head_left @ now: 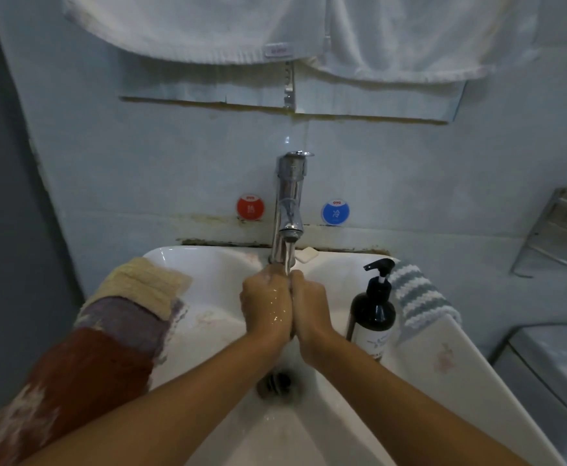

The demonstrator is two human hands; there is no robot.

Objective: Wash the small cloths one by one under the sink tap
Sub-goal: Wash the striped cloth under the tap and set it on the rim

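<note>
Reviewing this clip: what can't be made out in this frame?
- Head view: whether a cloth is between the left hand and right hand; pressed together, they hide it.
- Pump bottle label: too small.
- Red cloth: cut off by the left edge.
- Sink drain: blurred by water.

Pressed together under the tap, the left hand and right hand hide whatever lies between the palms. The red cloth is cut off at the lower left edge, and the pump bottle label is too blurred to read.
</note>
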